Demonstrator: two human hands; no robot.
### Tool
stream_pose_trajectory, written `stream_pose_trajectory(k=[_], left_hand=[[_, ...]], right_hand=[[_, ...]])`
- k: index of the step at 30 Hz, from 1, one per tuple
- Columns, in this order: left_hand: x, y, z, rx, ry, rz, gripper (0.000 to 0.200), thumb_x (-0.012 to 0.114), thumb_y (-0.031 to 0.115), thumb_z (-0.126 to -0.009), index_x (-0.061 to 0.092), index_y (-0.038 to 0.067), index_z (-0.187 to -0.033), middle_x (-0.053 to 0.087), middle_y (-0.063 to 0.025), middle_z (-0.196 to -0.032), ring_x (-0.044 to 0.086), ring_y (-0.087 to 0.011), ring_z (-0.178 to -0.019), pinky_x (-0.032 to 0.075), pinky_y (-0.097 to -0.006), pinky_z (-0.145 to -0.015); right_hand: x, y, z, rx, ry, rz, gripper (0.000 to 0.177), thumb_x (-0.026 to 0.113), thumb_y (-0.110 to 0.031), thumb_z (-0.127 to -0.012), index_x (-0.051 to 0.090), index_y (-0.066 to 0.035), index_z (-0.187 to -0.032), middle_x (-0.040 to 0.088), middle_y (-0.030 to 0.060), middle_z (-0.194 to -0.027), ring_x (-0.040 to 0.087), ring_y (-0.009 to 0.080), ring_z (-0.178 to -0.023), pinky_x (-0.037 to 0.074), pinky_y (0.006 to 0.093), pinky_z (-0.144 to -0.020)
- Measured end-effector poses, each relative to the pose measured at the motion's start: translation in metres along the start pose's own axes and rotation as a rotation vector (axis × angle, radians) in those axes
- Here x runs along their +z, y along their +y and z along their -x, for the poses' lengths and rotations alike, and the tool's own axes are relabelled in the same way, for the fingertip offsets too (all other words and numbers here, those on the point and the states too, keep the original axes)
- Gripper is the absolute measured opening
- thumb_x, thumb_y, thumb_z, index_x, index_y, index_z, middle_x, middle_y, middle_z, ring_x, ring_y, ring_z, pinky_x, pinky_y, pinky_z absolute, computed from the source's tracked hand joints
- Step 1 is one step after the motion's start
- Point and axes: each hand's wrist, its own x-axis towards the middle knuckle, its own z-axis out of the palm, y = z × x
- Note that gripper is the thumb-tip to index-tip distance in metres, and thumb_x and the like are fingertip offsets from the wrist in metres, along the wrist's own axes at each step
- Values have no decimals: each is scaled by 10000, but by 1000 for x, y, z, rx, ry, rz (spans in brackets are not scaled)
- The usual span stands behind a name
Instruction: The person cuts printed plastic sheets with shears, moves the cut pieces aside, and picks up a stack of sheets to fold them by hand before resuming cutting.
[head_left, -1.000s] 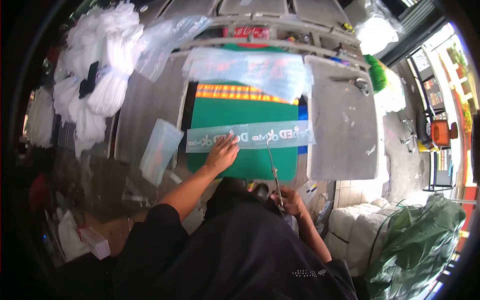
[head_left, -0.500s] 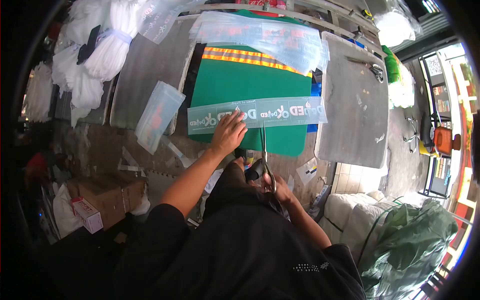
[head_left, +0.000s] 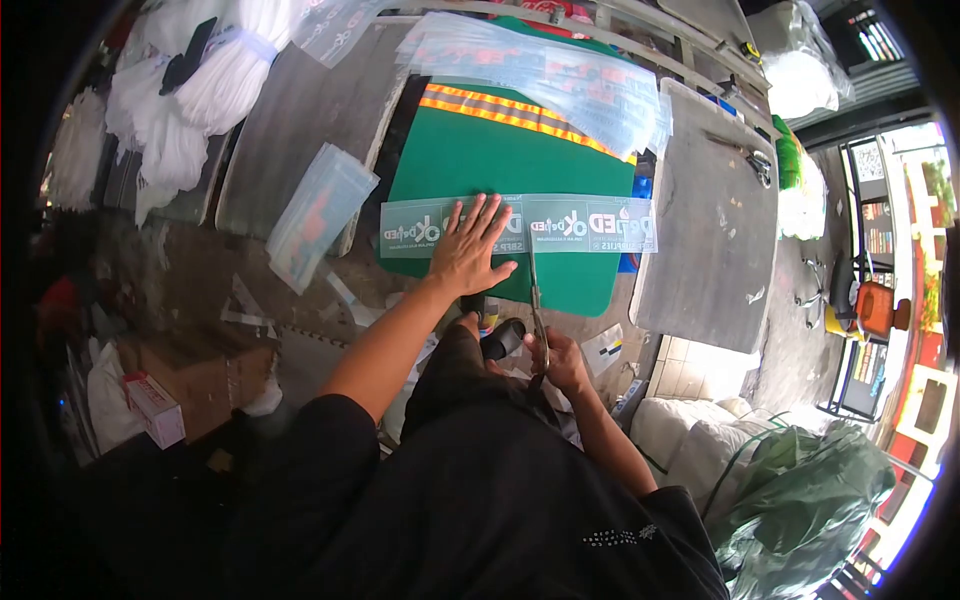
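Observation:
My left hand lies flat with fingers spread on a printed plastic strip, which carries white lettering and runs across a green panel. In my right hand, below the panel's near edge, is a pair of scissors held by the handles. Its blades point away from me and reach the strip's near edge just right of my left hand. Whether the blades are parted is too fine to make out. An orange-and-silver reflective band crosses the panel farther up.
More printed plastic strips overlap at the panel's far end. Another bundle of strips hangs over the grey board on the left. A second pair of scissors lies on the right-hand grey board. White bundles stand upper left.
My left hand has opened out, its fingers now spread flatter over the strip. The strip lies straighter across the panel. My right hand and the scissors have shifted slightly up in view.

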Motion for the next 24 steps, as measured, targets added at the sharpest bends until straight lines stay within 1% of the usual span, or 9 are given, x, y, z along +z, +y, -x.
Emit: stream_pose_trajectory(k=[2, 8, 16, 18, 20, 21, 22, 23, 24], left_hand=[[1, -2, 1, 7, 18, 9, 873, 586, 540, -811, 258, 97, -1488, 203, -153, -1557, 185, -339, -1438, 135, -542, -1157], [-2, 0, 0, -9, -3, 34, 879, 572, 542, -822, 243, 75, -1489, 198, -156, -1559, 180, -335, -1441, 123, -530, -1163], [-3, 0, 1, -31, 3, 42, 856, 584, 500, -827, 249, 60, -1481, 228, -154, -1548, 188, -313, -1441, 132, -495, -1172], [-1, -1, -1, -27, 4, 19, 844, 570, 497, -833, 248, 65, -1482, 234, -144, -1548, 190, -297, -1443, 132, -484, -1177], [1, -3, 0, -18, 25, 33, 787, 602, 375, -804, 302, 56, -1458, 288, -148, -1525, 237, -307, -1426, 156, -486, -1171], [1, -3, 0, -10, 21, 31, 787, 602, 375, -804, 302, 56, -1458, 288, -148, -1525, 237, -307, -1426, 156, -486, -1171], [1, -2, 0, -11, 41, 45, 747, 594, 294, -793, 325, 52, -1447, 309, -156, -1513, 258, -314, -1417, 168, -490, -1165], [1, -1, 0, -9, 62, 60, 714, 586, 213, -782, 348, 48, -1435, 330, -163, -1500, 280, -320, -1407, 181, -495, -1159], [2, -1, 0, 6, 60, 61, 714, 586, 213, -782, 348, 48, -1435, 330, -163, -1500, 280, -320, -1407, 181, -495, -1159]], right_hand=[[-3, 11, -5, 28, -11, -66, 458, 669, -478, -859, 634, -22, -866, 564, 24, -660, 549, 96, -606, 450, 272, -576], [2, -18, -28, 0, -12, -226, 463, 659, -473, -869, 614, -15, -820, 550, 24, -632, 541, 108, -565, 439, 269, -542], [9, -32, -29, -62, 20, -129, 416, 681, -436, -868, 594, -32, -817, 546, 21, -608, 517, 106, -499, 409, 257, -479], [10, -42, -35, -49, -1, -194, 410, 660, -434, -884, 572, -42, -804, 496, 3, -581, 511, 102, -483, 407, 251, -468], [7, -51, -47, -31, -8, -241, 409, 662, -431, -883, 571, -43, -793, 497, 4, -582, 511, 100, -485, 409, 255, -467], [6, -54, -51, -8, -18, -285, 407, 665, -428, -882, 570, -45, -781, 499, 5, -584, 511, 98, -486, 412, 259, -465], [6, -41, -61, -8, -13, -293, 407, 665, -428, -882, 570, -45, -781, 499, 5, -584, 511, 98, -486, 412, 259, -465], [6, -21, -76, -93, -1, -154, 407, 652, -429, -890, 571, -45, -784, 507, 11, -584, 519, 100, -499, 413, 270, -472], [3, -9, -84, -178, 17, -14, 407, 639, -430, -898, 572, -45, -786, 515, 18, -585, 526, 101, -512, 414, 281, -478]])
